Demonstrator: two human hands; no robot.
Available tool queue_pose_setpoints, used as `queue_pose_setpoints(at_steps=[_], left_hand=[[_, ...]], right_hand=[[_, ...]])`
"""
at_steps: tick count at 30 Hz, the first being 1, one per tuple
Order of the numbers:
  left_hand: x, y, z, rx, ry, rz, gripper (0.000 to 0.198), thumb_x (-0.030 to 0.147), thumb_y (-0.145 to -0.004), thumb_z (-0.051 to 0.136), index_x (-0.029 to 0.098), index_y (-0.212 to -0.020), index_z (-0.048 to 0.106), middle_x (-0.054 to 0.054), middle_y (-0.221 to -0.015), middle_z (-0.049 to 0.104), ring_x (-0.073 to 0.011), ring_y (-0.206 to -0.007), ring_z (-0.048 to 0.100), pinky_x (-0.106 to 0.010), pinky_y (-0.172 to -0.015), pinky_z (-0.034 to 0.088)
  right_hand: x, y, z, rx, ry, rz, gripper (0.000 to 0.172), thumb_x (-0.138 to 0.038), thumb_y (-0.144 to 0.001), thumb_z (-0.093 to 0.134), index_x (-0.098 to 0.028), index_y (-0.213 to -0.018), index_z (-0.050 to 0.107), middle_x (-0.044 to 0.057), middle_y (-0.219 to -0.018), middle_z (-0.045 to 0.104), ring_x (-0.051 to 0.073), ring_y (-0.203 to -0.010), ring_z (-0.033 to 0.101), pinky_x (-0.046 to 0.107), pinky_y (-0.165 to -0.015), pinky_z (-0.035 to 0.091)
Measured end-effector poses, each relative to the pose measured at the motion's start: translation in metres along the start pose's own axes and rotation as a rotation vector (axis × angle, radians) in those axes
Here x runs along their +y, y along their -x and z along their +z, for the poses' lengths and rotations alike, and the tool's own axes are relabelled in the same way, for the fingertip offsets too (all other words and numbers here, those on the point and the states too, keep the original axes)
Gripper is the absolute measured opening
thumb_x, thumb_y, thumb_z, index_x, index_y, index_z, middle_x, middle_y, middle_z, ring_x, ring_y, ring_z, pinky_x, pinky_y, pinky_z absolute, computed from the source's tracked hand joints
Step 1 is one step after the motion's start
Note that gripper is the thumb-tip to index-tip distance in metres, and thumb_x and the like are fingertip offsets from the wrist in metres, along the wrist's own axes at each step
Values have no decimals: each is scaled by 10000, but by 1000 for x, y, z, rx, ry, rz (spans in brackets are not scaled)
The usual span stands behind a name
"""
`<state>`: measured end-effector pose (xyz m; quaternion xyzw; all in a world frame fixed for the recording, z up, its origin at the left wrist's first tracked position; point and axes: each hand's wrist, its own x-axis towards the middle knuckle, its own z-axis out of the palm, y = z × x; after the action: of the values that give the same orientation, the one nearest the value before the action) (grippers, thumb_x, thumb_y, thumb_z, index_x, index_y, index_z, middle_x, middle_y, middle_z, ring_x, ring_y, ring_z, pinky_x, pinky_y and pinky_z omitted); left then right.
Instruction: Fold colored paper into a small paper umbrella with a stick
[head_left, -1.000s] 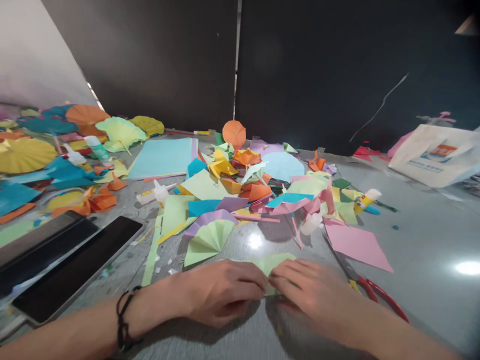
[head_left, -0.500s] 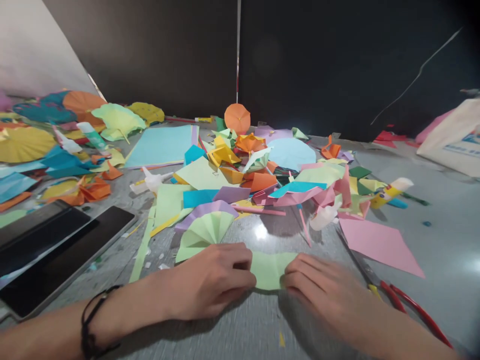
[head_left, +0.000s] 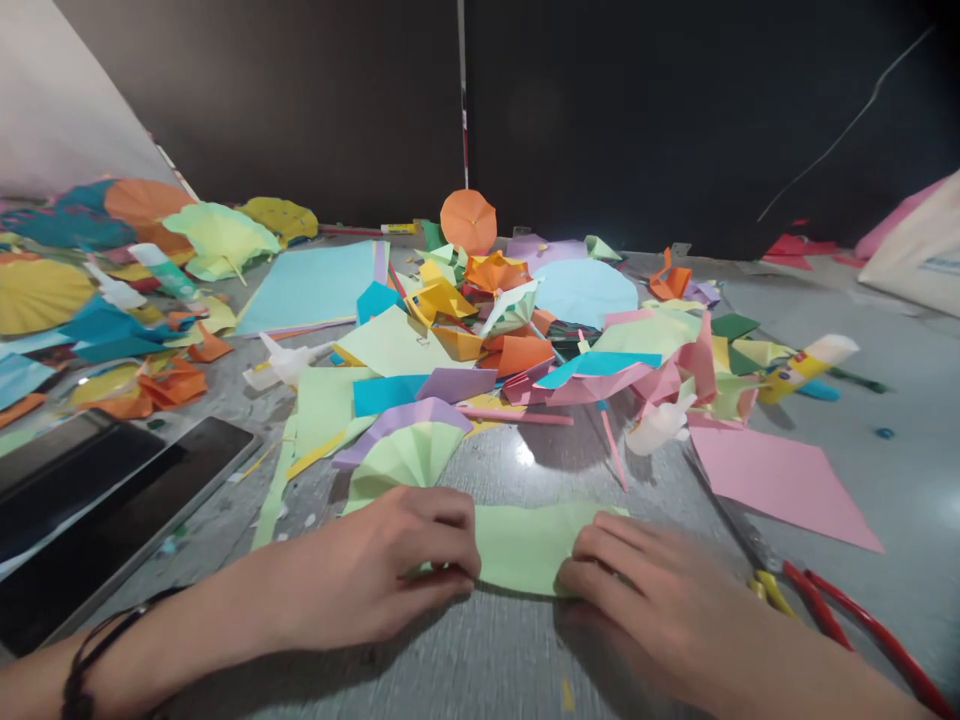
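Note:
A light green paper strip [head_left: 529,548] lies folded on the grey tabletop [head_left: 510,660] between my hands, its far edge slightly curved. My left hand [head_left: 382,565] grips its left end, with the fingers covering that part. My right hand [head_left: 645,600] holds the right end, fingertips at the paper's near edge. Just beyond my left hand sits a pleated paper fan [head_left: 401,455] in pale green and lilac. Red-handled scissors [head_left: 832,610] lie to the right of my right hand, their blades partly under a pink paper sheet [head_left: 780,485].
A large heap of coloured paper scraps and folded shapes [head_left: 510,340] fills the table's middle. A white glue bottle [head_left: 660,425] and a yellow glue stick [head_left: 806,368] lie at its right. Dark tablets [head_left: 127,510] lie at the left; paper fans [head_left: 217,240] lie beyond them.
My hands have drawn apart, and more of the green paper now shows between them, lying flatter. The whole view has shifted slightly with my head.

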<state>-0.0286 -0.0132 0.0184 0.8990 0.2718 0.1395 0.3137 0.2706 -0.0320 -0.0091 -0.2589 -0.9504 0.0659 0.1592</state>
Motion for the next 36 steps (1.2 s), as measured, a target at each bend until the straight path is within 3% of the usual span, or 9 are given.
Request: queue_pose_setpoints(at_steps=[3,9,13,17,24,29,32,36], left_hand=[[-2,1,-2,-66,-141,53,156,106,-1009,581,189,-896,650,6,-884,618,-114,-705,588,-256,-627,424],[-8,4,-4,-187,-255,132,130,168,-1075,515,193,-1086,642,-13,-1003,660,-134,-770,623,-303,-643,418],[-7,7,-1,-164,-293,114,145,174,-1083,505,201,-1156,627,-5,-944,647,-135,-715,591,-310,-603,386],[1,4,2,-165,-337,114,299,103,-1029,558,207,-1309,579,-6,-961,646,-134,-688,561,-297,-593,408],[13,-9,11,-132,-444,173,216,167,-1055,567,210,-1264,593,23,-883,632,-133,-613,505,-315,-516,385],[10,2,27,-82,-640,188,336,175,-997,645,185,-1326,581,1,-896,650,-174,-692,574,-339,-543,399],[10,6,29,-105,-665,199,407,240,-973,682,165,-1363,595,-10,-933,680,-192,-721,599,-365,-616,470],[14,7,32,-75,-663,185,329,259,-997,655,177,-1316,649,-3,-960,706,-180,-748,587,-355,-676,486]], right_hand=[[2,1,-6,-73,-89,44,290,-50,-1037,429,-197,-1158,648,65,-1108,718,233,-977,664,368,-839,541],[4,-3,-19,-279,-390,265,179,-145,-1058,510,-255,-1059,652,7,-1037,704,172,-929,666,305,-821,528],[3,-5,-21,-318,-447,361,183,-179,-1077,491,-263,-1057,652,-1,-1004,686,160,-882,646,296,-792,513],[3,-2,-22,-302,-507,404,179,-201,-1073,505,-269,-1027,663,-7,-992,697,153,-872,654,276,-774,510],[15,12,-28,-474,-587,486,172,-286,-1087,507,-292,-1004,657,-34,-987,691,136,-882,670,251,-787,519],[13,10,-32,-465,-551,459,174,-245,-1075,502,-253,-960,632,-10,-962,673,140,-833,651,249,-710,496],[11,11,-34,-470,-576,494,169,-266,-1086,506,-268,-969,629,-20,-978,668,142,-870,634,253,-755,489],[14,18,-33,-489,-599,609,170,-414,-1096,516,-307,-1031,632,-36,-1054,667,154,-977,625,280,-879,485]])
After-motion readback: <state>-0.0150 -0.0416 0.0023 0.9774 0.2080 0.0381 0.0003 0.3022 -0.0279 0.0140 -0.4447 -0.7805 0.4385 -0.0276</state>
